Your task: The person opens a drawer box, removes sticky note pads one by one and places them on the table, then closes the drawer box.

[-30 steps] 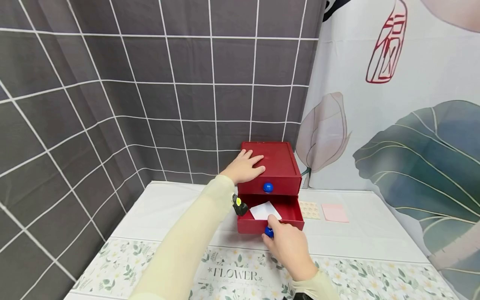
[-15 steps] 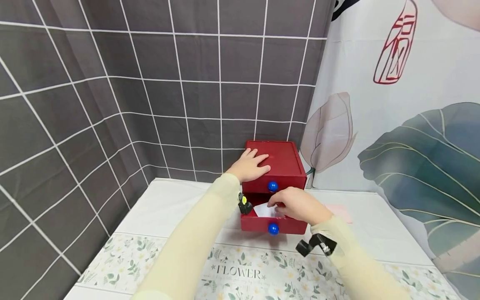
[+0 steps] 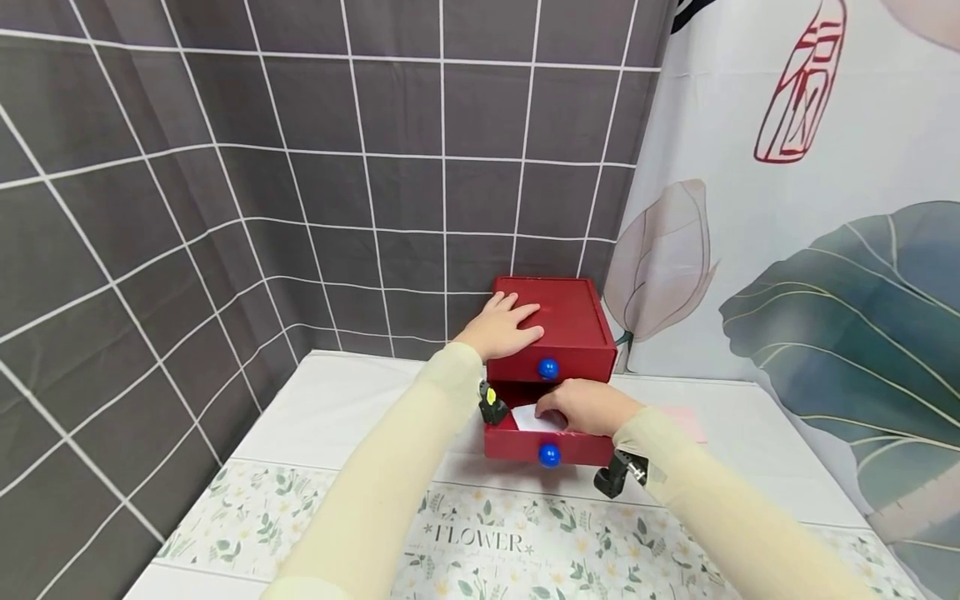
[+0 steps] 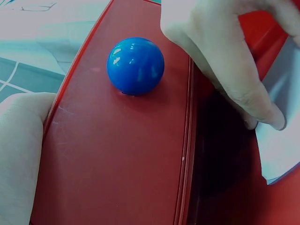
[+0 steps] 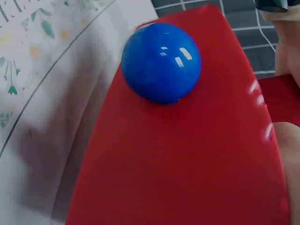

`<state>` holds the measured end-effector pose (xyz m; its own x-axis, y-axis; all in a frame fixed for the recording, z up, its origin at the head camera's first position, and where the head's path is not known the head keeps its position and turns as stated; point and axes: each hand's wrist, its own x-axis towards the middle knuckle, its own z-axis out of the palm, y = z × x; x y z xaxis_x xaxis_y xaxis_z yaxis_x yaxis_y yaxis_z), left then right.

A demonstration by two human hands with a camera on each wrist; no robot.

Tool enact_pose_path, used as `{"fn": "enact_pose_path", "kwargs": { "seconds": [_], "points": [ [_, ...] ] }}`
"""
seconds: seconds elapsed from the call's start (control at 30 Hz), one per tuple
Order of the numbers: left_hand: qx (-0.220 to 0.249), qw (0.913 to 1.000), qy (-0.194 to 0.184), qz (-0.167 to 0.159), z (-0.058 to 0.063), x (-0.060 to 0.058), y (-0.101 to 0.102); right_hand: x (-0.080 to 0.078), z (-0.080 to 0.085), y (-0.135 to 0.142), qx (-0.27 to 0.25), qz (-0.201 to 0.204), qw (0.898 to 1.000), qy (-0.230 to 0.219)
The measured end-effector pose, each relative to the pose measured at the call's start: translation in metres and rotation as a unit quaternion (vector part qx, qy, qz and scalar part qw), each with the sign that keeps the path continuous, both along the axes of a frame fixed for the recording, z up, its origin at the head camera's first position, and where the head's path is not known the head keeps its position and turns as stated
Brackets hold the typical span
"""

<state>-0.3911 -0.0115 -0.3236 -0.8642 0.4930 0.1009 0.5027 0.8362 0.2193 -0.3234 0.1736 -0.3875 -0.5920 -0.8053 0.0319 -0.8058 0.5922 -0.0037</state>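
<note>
A small red drawer cabinet [image 3: 562,310] stands against the back of the table. My left hand [image 3: 501,325] rests on its top at the left, fingers spread. The upper drawer [image 4: 112,154] is shut and has a round blue knob [image 3: 548,368]. Below it, the lower drawer [image 3: 513,446] is pulled out, its blue knob [image 3: 550,455] facing me. White paper [image 4: 279,147] lies inside. My right hand [image 3: 588,407] reaches into this drawer from the right. Its bent fingers touch the paper near one edge, the thumb held apart from them; the thumb's tip is out of view.
A pink sheet [image 3: 686,423] lies on the table right of the cabinet, partly behind my right sleeve. A floral cloth strip [image 3: 480,542] marked FLOWER runs along the table's front. Dark grid-patterned cloth [image 3: 390,200] hangs behind, and a leaf-printed curtain [image 3: 810,275] at the right.
My right hand has let go of the lower drawer's knob, gone over the drawer's front and lowered onto the paper. My left hand stays on the cabinet top. The view has shifted slightly.
</note>
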Motion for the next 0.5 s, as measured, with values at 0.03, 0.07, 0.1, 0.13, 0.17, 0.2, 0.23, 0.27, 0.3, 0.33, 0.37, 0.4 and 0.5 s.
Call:
{"fn": "enact_pose_path", "kwargs": {
  "seconds": [0.03, 0.07, 0.1, 0.13, 0.17, 0.2, 0.23, 0.27, 0.3, 0.33, 0.37, 0.4, 0.5],
  "points": [
    [-0.001, 1.0000, 0.000, -0.001, 0.000, 0.000, 0.000, 0.001, 0.000, -0.001, 0.008, 0.001, 1.000, 0.008],
    [-0.003, 1.0000, 0.002, -0.002, 0.000, 0.000, 0.000, 0.001, 0.001, -0.001, 0.016, 0.001, 1.000, 0.017],
    [-0.005, 1.0000, 0.004, -0.003, -0.001, -0.001, 0.000, 0.002, 0.001, -0.001, 0.024, 0.003, 0.999, 0.027],
    [-0.006, 1.0000, 0.006, -0.005, -0.001, -0.001, 0.001, 0.003, 0.001, -0.002, 0.033, 0.005, 0.999, 0.038],
    [-0.007, 0.9999, 0.006, -0.007, -0.001, -0.001, 0.001, 0.003, 0.001, -0.002, 0.041, 0.006, 0.998, 0.047],
    [-0.008, 0.9999, 0.007, -0.009, -0.001, -0.001, 0.001, 0.004, 0.002, -0.002, 0.045, 0.007, 0.997, 0.054],
    [-0.008, 0.9999, 0.007, -0.010, -0.001, -0.001, 0.001, 0.005, 0.003, -0.002, 0.049, 0.006, 0.997, 0.058],
    [-0.009, 0.9999, 0.008, -0.010, -0.002, -0.001, 0.001, 0.005, 0.004, -0.002, 0.050, 0.005, 0.997, 0.062],
    [-0.007, 0.9999, 0.007, -0.009, -0.002, -0.001, 0.001, 0.005, 0.005, -0.003, 0.052, 0.004, 0.997, 0.064],
    [-0.005, 0.9999, 0.006, -0.008, -0.001, -0.001, 0.001, 0.005, 0.006, -0.003, 0.052, 0.005, 0.997, 0.065],
    [-0.004, 1.0000, 0.006, -0.006, -0.001, -0.001, 0.001, 0.005, 0.008, -0.003, 0.050, 0.006, 0.997, 0.064],
    [-0.004, 1.0000, 0.007, -0.005, -0.001, -0.002, 0.000, 0.004, 0.009, -0.002, 0.049, 0.008, 0.997, 0.064],
    [-0.001, 1.0000, 0.004, -0.002, -0.001, -0.001, -0.001, 0.002, 0.013, 0.000, 0.033, 0.007, 0.998, 0.058]
  ]
}}
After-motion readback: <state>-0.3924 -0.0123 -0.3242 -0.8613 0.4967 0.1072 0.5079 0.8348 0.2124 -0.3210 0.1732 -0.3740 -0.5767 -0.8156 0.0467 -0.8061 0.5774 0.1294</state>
